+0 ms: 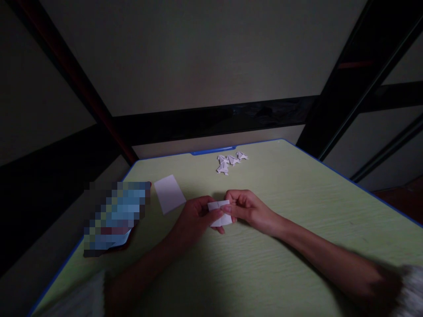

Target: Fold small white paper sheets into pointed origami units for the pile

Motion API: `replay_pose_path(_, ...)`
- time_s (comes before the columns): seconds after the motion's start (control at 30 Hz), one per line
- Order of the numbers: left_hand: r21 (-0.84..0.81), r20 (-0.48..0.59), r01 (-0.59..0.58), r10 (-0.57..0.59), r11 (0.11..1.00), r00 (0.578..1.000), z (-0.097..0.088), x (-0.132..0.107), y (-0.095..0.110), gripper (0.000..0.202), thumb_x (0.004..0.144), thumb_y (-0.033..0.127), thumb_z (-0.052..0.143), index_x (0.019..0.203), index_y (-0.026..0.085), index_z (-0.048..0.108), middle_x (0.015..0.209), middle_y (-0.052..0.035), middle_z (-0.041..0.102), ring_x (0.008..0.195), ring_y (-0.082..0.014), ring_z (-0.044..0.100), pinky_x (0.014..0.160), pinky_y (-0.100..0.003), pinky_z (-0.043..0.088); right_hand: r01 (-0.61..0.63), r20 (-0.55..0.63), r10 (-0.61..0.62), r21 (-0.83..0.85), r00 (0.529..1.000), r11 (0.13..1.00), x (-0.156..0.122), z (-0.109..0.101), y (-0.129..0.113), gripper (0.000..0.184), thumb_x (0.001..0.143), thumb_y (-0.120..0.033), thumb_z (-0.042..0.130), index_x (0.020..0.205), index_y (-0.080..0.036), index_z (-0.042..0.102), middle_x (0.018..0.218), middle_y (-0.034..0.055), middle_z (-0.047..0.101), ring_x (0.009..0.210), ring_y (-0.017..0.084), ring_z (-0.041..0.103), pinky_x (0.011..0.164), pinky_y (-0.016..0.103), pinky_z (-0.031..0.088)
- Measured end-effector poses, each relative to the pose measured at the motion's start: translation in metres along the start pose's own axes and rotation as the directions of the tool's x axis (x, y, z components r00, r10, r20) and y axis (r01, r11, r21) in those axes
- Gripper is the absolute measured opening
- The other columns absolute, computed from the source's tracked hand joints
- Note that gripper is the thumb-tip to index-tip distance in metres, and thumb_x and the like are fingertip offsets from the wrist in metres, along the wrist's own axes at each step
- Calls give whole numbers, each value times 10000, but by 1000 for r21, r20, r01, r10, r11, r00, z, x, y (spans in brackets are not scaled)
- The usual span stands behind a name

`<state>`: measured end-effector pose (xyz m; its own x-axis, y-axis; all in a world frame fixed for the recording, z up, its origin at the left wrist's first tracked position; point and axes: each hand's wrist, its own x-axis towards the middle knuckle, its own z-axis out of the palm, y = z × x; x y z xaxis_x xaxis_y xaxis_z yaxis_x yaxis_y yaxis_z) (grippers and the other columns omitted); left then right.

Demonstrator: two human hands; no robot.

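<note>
Between both hands is a small piece of folded white paper [218, 216], creased down its middle and held just above the table. My left hand [200, 215] grips its left side, thumb across the front and fingers behind. On the right side, my right hand [246, 206] pinches the paper, its thumb near the other thumb. Part of the fingers is hidden behind the paper. Beyond the hands lie several small folded white paper figures [223, 167] in a loose cluster. To the left of my left hand rests a flat white sheet of paper [169, 194].
The pale green table [297, 189] has a blue edge and a blue handle-like strip [214, 150] at its far side. A blurred-out flat object with a dark red edge [117, 220] lies at the left. Pale panels with dark bands [211, 119] stand behind the table.
</note>
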<state>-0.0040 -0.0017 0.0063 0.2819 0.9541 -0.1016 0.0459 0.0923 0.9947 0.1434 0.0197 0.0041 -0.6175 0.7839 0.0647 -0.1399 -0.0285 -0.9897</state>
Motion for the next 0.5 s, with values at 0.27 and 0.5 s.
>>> replay_pose_path(0.27,-23,-77,-30,28,999,997,-2,5,-3,149,633,247,591,709,121,567,558,10,617,494,-99,567,462,-187,428,91,-184,-80,50,980,995,5,-3,9,288,639,-340,620,541,-134,444,478,-50,475,448,47,392,463,195,264)
replay_pose_path(0.5,-40,-179,-13,6,999,984,-1,4,-2,155,619,246,599,674,101,600,512,10,593,449,-83,524,440,-182,409,53,-150,-46,47,988,997,4,-3,8,245,596,-300,659,588,-121,491,518,-35,502,478,55,420,482,203,287)
